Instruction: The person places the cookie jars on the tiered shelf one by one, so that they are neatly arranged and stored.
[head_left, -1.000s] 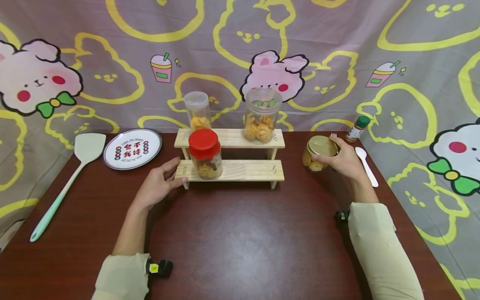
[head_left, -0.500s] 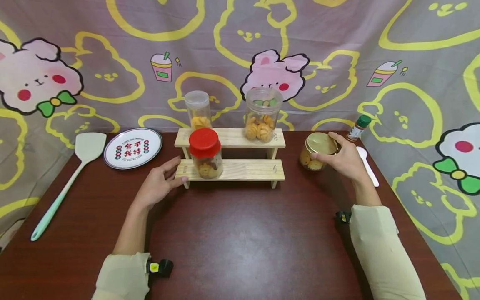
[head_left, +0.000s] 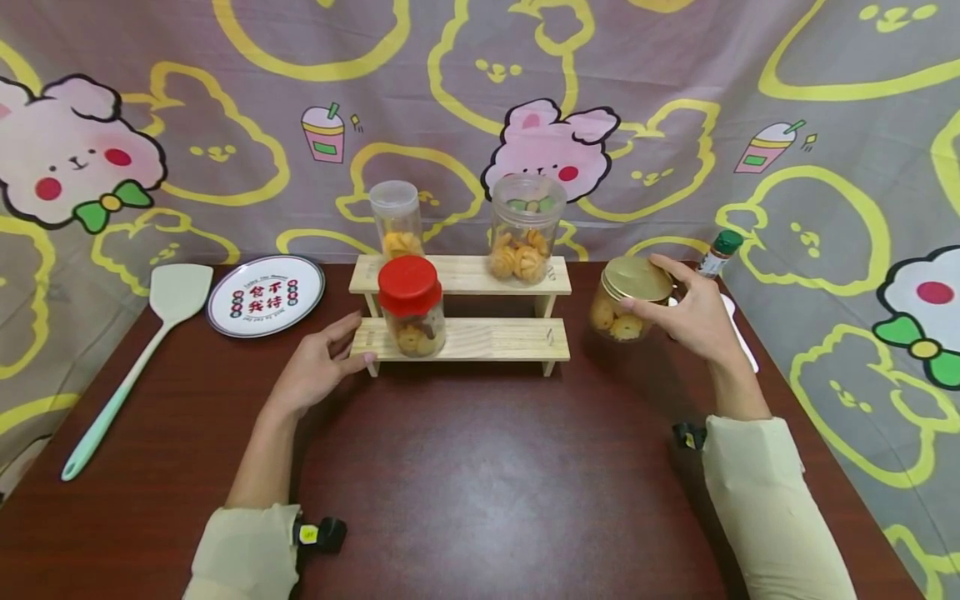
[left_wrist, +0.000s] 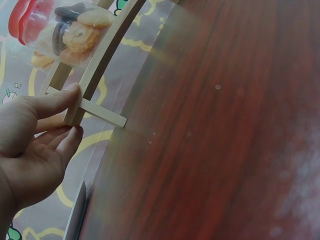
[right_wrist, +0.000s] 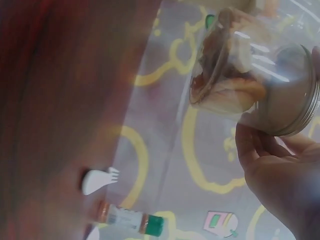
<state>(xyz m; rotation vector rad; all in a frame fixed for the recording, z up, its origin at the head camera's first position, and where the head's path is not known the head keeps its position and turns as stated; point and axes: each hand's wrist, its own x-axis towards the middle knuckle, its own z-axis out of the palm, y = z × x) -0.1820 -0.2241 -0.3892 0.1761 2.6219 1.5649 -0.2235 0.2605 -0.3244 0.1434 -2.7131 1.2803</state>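
Note:
My right hand (head_left: 693, 321) grips a clear cookie jar (head_left: 628, 304) with a gold lid, fingers and thumb round its upper part. In the right wrist view the jar (right_wrist: 245, 75) is raised off the table, with cookies at its bottom. My left hand (head_left: 318, 367) holds the left end of the lower step of a two-step wooden rack (head_left: 495, 340). Thumb and fingers (left_wrist: 70, 142) pinch that end in the left wrist view. A red-lidded jar of cookies (head_left: 411, 308) stands on the lower step. The upper step carries a slim clear jar (head_left: 396, 221) and a wide clear jar (head_left: 527, 229).
At the left lie a spatula (head_left: 131, 375) and a white plate (head_left: 266, 297) with red characters. A green-capped seasoning bottle (head_left: 718, 253), a white spoon (head_left: 742, 342) and a white plastic fork (right_wrist: 100, 180) are at the right. A patterned cloth (head_left: 420, 100) hangs behind the table (head_left: 480, 475).
My right hand has lifted the gold-lidded jar off the table and brought it slightly left. The left hand has stayed at the rack's end.

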